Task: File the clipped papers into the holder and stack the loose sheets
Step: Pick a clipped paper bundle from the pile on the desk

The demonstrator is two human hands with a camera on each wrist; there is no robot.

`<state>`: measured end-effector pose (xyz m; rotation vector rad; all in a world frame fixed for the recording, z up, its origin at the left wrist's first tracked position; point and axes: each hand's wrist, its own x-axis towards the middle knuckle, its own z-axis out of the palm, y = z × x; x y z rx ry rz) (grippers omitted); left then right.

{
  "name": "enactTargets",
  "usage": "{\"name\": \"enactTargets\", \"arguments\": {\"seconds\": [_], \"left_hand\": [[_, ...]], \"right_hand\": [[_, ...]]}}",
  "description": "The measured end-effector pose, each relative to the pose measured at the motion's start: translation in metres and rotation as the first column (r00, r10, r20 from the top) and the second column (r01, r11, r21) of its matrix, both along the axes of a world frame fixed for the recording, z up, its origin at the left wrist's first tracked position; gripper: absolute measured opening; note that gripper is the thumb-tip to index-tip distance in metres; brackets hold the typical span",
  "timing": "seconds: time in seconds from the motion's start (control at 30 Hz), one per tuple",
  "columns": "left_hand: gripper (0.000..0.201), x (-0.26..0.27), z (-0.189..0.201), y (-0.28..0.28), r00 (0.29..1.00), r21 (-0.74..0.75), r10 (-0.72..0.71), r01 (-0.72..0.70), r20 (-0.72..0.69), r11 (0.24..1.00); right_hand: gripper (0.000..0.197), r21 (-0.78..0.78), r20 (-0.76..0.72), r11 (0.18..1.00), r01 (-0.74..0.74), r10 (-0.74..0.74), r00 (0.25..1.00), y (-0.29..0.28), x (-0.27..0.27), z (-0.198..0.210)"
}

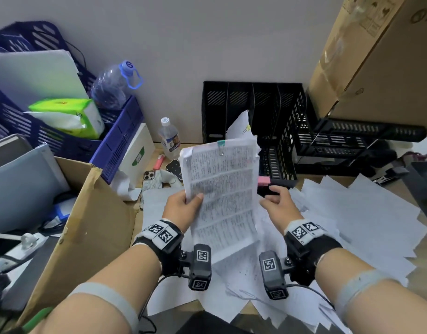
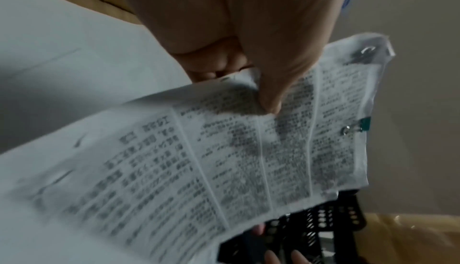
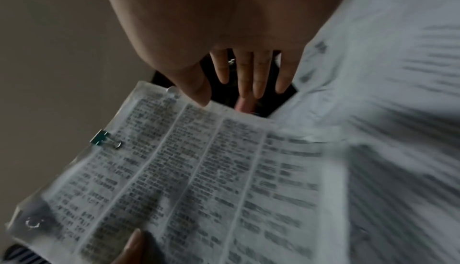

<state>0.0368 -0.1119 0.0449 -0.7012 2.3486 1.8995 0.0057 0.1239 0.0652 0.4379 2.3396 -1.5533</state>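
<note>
A bundle of printed papers [image 1: 222, 189] held by a green binder clip [image 1: 221, 143] is raised above the desk, tilted toward the black file holder [image 1: 287, 131]. My left hand [image 1: 193, 200] pinches its left edge, thumb on the printed face; the left wrist view shows the same grip of the left hand [image 2: 248, 83] on the papers [image 2: 224, 160]. My right hand [image 1: 275, 198] is beside the bundle's right edge with straight, spread fingers [image 3: 259, 79], holding nothing. Another bundle with a yellow clip [image 1: 241, 126] stands in the holder. Loose sheets [image 1: 364, 213] lie fanned over the desk.
An open cardboard box [image 1: 87, 225] stands at the left, with blue baskets [image 1: 116, 141] behind it. A water bottle [image 1: 169, 138], a phone [image 1: 148, 179] and a pink item [image 1: 263, 181] lie near the holder. A large carton [image 1: 376, 56] rests on black trays at the right.
</note>
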Motion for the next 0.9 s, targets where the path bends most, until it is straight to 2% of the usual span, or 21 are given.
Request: {"name": "enactTargets", "arguments": {"seconds": [0.13,0.27,0.37,0.47,0.53,0.6,0.67,0.73,0.77,0.8,0.83,0.9], "left_hand": [[0.019,-0.025,0.031,-0.014,0.968,-0.128,0.175,-0.2,-0.178,0.971],[0.015,-0.047,0.05,-0.021,0.911,-0.115,0.279,-0.326,-0.305,0.938],[0.018,-0.063,0.06,-0.014,0.886,-0.138,0.277,-0.348,-0.372,0.927],[0.031,-0.076,0.069,-0.001,0.888,-0.187,0.236,-0.329,-0.394,0.925],[0.027,-0.08,0.077,0.011,0.883,-0.184,0.212,-0.312,-0.419,0.932],[0.024,-0.08,0.087,0.023,0.87,-0.178,0.186,-0.294,-0.456,0.939],[0.036,-0.084,0.089,0.032,0.846,-0.141,0.17,-0.275,-0.505,0.951],[0.046,-0.093,0.081,0.034,0.852,-0.142,0.152,-0.254,-0.501,0.957],[0.05,-0.099,0.074,0.034,0.865,-0.141,0.154,-0.249,-0.477,0.958],[0.051,-0.104,0.067,0.033,0.874,-0.128,0.159,-0.242,-0.459,0.962],[0.052,-0.108,0.06,0.031,0.883,-0.116,0.157,-0.229,-0.443,0.966],[0.053,-0.114,0.048,0.029,0.912,-0.128,0.135,-0.199,-0.388,0.972]], "right_hand": [[0.038,-0.193,0.001,0.977,-0.09,0.092,0.996,-0.017,-0.03,0.036],[0.035,-0.348,-0.029,0.911,-0.222,0.227,0.974,-0.042,-0.057,0.102],[0.032,-0.323,-0.065,0.873,-0.365,0.364,0.929,-0.061,-0.078,0.152],[0.058,-0.309,-0.087,0.867,-0.39,0.382,0.92,-0.078,-0.103,0.19],[0.057,-0.299,-0.093,0.864,-0.404,0.395,0.914,-0.086,-0.114,0.206],[0.046,-0.25,-0.079,0.877,-0.411,0.404,0.911,-0.091,-0.122,0.212],[0.035,-0.195,-0.053,0.894,-0.403,0.401,0.915,-0.094,-0.132,0.211],[0.013,-0.112,-0.058,0.907,-0.405,0.401,0.914,-0.094,-0.142,0.204],[0.016,-0.05,-0.077,0.915,-0.399,0.395,0.915,-0.093,-0.147,0.197],[0.029,-0.005,-0.104,0.922,-0.387,0.384,0.917,-0.092,-0.152,0.191],[0.04,0.001,-0.129,0.931,-0.366,0.363,0.923,-0.09,-0.157,0.184],[0.051,-0.052,-0.16,0.945,-0.324,0.312,0.937,-0.087,-0.162,0.172]]}}
